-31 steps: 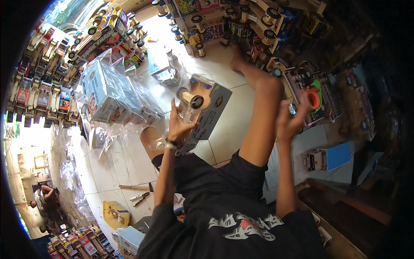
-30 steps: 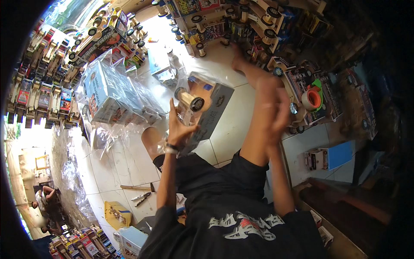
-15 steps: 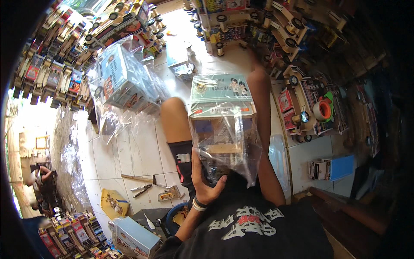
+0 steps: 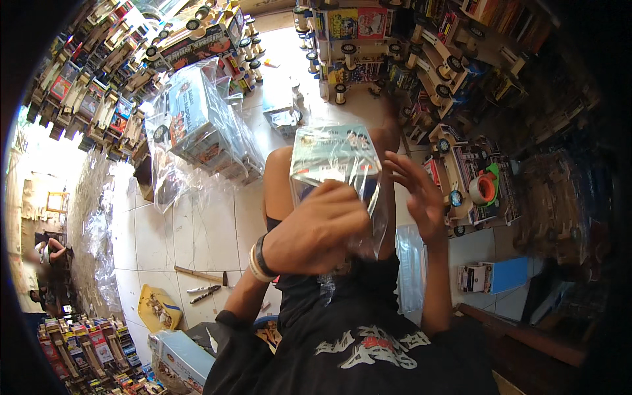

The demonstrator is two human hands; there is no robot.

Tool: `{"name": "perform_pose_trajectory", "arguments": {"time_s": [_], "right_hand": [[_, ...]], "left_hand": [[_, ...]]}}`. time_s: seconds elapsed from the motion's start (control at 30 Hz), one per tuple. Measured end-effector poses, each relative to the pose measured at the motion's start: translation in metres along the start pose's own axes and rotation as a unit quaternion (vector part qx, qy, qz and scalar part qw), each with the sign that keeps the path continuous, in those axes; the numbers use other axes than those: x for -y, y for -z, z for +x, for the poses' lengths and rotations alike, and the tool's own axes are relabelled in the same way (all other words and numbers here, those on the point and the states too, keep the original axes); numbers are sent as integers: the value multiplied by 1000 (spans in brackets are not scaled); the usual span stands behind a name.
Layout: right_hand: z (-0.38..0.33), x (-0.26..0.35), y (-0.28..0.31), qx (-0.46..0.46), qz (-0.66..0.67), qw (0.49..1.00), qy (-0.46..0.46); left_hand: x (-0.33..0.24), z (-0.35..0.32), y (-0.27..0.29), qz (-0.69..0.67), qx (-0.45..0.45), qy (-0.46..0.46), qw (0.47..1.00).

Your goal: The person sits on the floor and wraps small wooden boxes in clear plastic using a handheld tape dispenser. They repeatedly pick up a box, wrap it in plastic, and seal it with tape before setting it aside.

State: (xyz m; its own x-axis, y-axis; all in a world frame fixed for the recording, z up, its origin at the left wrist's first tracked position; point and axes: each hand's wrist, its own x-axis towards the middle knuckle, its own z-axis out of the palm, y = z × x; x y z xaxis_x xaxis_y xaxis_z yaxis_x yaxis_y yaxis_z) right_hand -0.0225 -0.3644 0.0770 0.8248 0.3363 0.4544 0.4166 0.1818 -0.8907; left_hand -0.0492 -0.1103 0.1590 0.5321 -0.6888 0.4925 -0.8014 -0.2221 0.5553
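Note:
A light-blue toy box truck (image 4: 332, 148) in a clear plastic bag (image 4: 378, 227) stands between my knees. My left hand (image 4: 322, 227) is closed over its near side, with its fingers curled. The hand hides what lies in its grip, and it covers much of the truck's near end. My right hand (image 4: 421, 201) is raised just right of the truck, fingers spread, with nothing seen in it. A loose bit of clear plastic (image 4: 327, 289) lies against my dark clothing below the left hand.
More bagged blue toy trucks (image 4: 197, 118) stand at left. A hammer (image 4: 201, 275), pen-like tools (image 4: 205, 293) and a yellow container (image 4: 159, 308) are on the tiles. Orange tape (image 4: 484, 189) and an unbagged blue truck (image 4: 507, 264) sit right. Stacked wooden toy trucks (image 4: 355, 56) line the back.
My left hand has come up from under the bagged truck to over its near side, now closed. My right hand has come into view beside the truck. The view has shifted slightly.

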Motion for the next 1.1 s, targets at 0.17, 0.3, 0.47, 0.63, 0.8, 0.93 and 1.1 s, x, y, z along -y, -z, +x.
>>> {"name": "perform_pose_trajectory", "arguments": {"time_s": [0.17,0.3,0.47,0.63,0.8,0.93,1.1], "right_hand": [[-4,66,-8,240,-395,883,81],[-2,74,-52,235,-498,819,159],[21,84,-48,228,-448,783,367],[35,114,-31,250,-461,704,478],[66,113,-17,260,-426,733,462],[130,51,-2,289,-347,793,410],[148,-11,5,335,-143,920,143]], "left_hand": [[-37,1,1,-17,42,-84,995],[-62,17,-9,36,56,-170,983],[-74,39,-2,-36,-168,-270,947],[0,23,41,92,14,53,994],[36,-17,6,-50,-81,47,994],[30,-22,-19,-133,-215,108,961],[30,-2,-12,13,-217,137,966]]}}
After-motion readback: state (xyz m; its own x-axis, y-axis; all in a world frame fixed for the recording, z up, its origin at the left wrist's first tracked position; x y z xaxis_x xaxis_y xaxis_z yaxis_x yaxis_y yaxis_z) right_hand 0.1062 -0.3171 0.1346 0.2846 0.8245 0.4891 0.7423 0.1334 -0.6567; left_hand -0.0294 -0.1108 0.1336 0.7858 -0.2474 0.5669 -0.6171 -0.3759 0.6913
